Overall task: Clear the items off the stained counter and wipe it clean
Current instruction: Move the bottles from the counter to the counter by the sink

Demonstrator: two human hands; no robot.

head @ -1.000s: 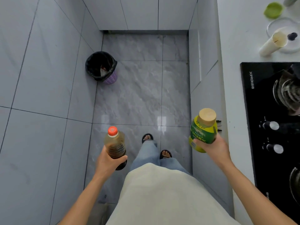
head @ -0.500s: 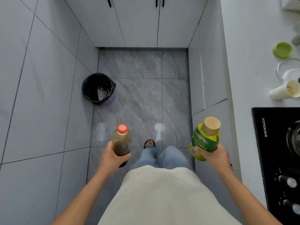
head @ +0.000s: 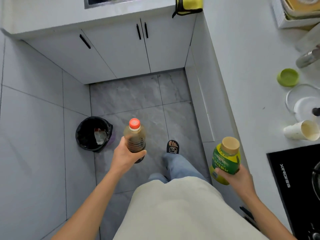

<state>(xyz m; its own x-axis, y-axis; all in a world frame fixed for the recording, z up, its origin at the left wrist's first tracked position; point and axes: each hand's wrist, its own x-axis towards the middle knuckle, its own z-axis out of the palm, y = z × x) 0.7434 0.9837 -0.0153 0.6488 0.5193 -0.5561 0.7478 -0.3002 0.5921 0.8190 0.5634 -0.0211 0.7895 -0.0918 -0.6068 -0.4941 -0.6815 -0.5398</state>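
My left hand (head: 125, 157) grips a clear bottle with a red cap and dark liquid (head: 134, 135), held upright over the floor. My right hand (head: 237, 176) grips a yellow-green bottle with a tan cap (head: 226, 157), beside the edge of the white counter (head: 245, 80) on the right. On that counter lie a tipped paper cup (head: 301, 130), a green lid (head: 287, 77), a clear glass lid (head: 301, 99) and a metal item (head: 307, 57). A yellow cloth (head: 188, 5) hangs over the far counter's edge.
A black-lined bin (head: 93, 133) stands on the grey floor at the left. White cabinets (head: 121, 51) with black handles close the far end. A black stove top (head: 297, 184) sits at the right. A white box (head: 294, 13) is at the top right. My sandalled foot (head: 172, 146) steps forward.
I have walked forward along the counter with both bottles; the view has tilted up, so the cabinets, far counter and yellow cloth have come into sight, and the stove has slid back.
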